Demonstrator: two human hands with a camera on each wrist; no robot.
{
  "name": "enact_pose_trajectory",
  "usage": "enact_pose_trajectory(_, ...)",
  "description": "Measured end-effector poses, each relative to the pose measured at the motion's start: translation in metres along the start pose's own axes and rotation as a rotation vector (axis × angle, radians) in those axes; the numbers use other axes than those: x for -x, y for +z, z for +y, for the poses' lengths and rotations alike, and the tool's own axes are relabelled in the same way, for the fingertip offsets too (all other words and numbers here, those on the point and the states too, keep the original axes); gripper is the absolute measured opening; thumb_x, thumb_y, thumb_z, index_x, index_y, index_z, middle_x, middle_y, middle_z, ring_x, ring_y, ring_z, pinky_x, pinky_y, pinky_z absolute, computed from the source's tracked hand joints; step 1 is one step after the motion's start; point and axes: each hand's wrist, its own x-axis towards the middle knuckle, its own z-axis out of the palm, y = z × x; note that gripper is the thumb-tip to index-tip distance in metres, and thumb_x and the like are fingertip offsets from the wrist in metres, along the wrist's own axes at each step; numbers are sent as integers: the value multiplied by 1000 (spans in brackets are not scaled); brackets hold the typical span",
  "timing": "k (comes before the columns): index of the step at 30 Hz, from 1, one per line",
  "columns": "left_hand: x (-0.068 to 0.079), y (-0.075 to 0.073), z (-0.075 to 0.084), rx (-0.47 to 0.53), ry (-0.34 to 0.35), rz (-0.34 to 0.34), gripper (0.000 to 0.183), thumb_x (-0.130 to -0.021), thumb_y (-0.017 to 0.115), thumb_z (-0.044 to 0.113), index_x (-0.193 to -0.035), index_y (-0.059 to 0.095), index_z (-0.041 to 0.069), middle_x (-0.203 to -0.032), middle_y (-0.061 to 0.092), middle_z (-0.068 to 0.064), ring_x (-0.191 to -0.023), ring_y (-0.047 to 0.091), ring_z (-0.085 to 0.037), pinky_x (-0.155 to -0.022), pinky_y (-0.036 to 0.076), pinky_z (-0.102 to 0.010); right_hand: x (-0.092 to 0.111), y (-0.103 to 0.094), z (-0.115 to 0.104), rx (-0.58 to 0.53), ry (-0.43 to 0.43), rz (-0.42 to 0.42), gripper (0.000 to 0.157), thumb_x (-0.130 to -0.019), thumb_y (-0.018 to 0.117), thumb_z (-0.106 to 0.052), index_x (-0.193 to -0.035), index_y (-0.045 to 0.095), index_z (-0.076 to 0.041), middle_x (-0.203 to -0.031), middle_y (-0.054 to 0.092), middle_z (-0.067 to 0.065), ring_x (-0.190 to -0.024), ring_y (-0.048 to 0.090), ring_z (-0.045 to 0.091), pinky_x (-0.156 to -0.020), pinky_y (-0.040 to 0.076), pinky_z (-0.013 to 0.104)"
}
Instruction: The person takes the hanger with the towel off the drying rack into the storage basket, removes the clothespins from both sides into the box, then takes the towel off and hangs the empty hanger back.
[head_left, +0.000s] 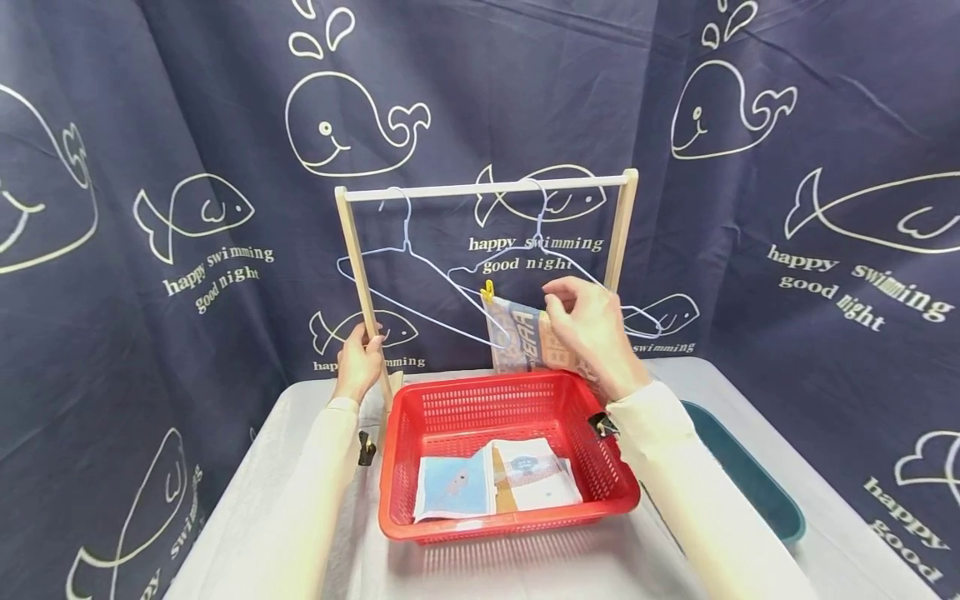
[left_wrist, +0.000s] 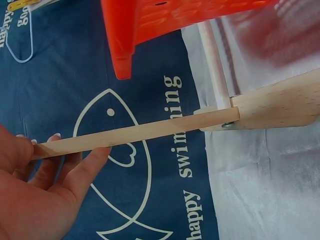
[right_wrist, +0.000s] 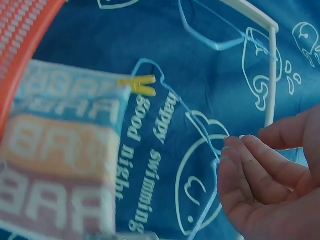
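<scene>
My left hand [head_left: 360, 362] grips the left wooden post [left_wrist: 135, 132] of a small clothes rack, thumb on one side and fingers on the other. Two light-blue wire hangers hang from the rack's white bar [head_left: 480, 189]. A yellow clothespin [right_wrist: 142, 85] fastens a small cloth with striped lettering [right_wrist: 60, 150] by one corner to the right hanger [head_left: 540, 225]. Beside that hanger's wire is my right hand [right_wrist: 270, 175], loosely bent, with a gap between thumb and fingertips and nothing held. In the head view this hand overlaps the right part of the cloth.
In front of the rack sits a red basket [head_left: 510, 523] with several folded cloths [head_left: 453, 487] inside. A teal basin [head_left: 780, 504] stands to the right, partly behind my right sleeve. Black clips [head_left: 366, 448] show near the rack's feet. A dark blue printed curtain [head_left: 480, 83] hangs behind.
</scene>
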Motion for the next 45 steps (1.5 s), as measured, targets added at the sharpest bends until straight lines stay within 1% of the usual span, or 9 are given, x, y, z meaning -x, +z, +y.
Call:
enact_pose_trajectory(5,2,1,2,3,6,4,29,-106,55,15,-134,61,8,-122,71,-19,-114,65,-40,-102,46,-54,-11,-20,7,38,8,39,25,-95,63,-17,-114,77,-9,-100,78,10,-91,73,26,-84,55,44)
enact_pose_trajectory(11,1,1,2,-2,-5,0,28,-106,54,17,-133,61,12,-123,72,-16,-117,65,-38,-104,46,-54,-20,-41,20,94,11,80,26,-95,62,-17,-115,77,-8,-102,78,13,-95,74,30,-85,53,47)
enact_pose_trajectory(17,1,0,1,4,-6,8,27,-106,55,16,-132,62,13,-122,72,-16,-114,65,-39,-102,45,-55,-22,-50,43,146,37,58,29,-98,61,-19,-120,74,-5,-108,77,16,-99,72,34,-88,52,49)
enact_pose_trajectory(22,1,0,2,3,2,9,28,-106,54,15,-133,61,11,-123,72,-17,-116,65,-39,-103,45,-55,-23,-58,63,142,89,38,35,-102,61,-28,-127,69,-5,-113,75,18,-102,70,35,-93,49,51)
enact_pose_trajectory(24,1,0,2,3,2,9,28,-106,53,14,-133,61,11,-124,71,-17,-117,65,-39,-104,45,-54,-23,-59,69,152,99,22,37,-102,61,-30,-127,69,-5,-113,75,19,-103,69,35,-93,48,52)
enact_pose_trajectory(30,2,0,3,5,-4,16,27,-106,53,14,-132,61,10,-123,71,-17,-115,65,-39,-103,45,-54,-21,-55,83,191,81,-17,37,-102,61,-34,-124,70,-5,-112,75,19,-104,68,37,-93,47,56)
enact_pose_trajectory(36,3,0,3,10,-21,3,28,-107,52,14,-134,61,12,-125,71,-16,-117,65,-38,-104,45,-54,-16,-46,93,199,60,-14,34,-102,61,-33,-120,73,-6,-107,75,18,-100,68,36,-91,48,55)
enact_pose_trajectory(41,3,0,3,12,-24,5,29,-106,52,14,-134,61,12,-124,72,-15,-118,65,-38,-105,45,-54,-16,-41,96,190,29,10,28,-100,62,-27,-113,75,-6,-98,75,17,-92,67,35,-86,49,52)
enact_pose_trajectory(45,2,0,3,7,-20,7,29,-107,53,15,-134,61,12,-125,72,-15,-119,65,-37,-105,45,-53,-15,-38,97,185,17,5,27,-99,64,-26,-112,75,-6,-97,75,17,-91,68,36,-84,49,52)
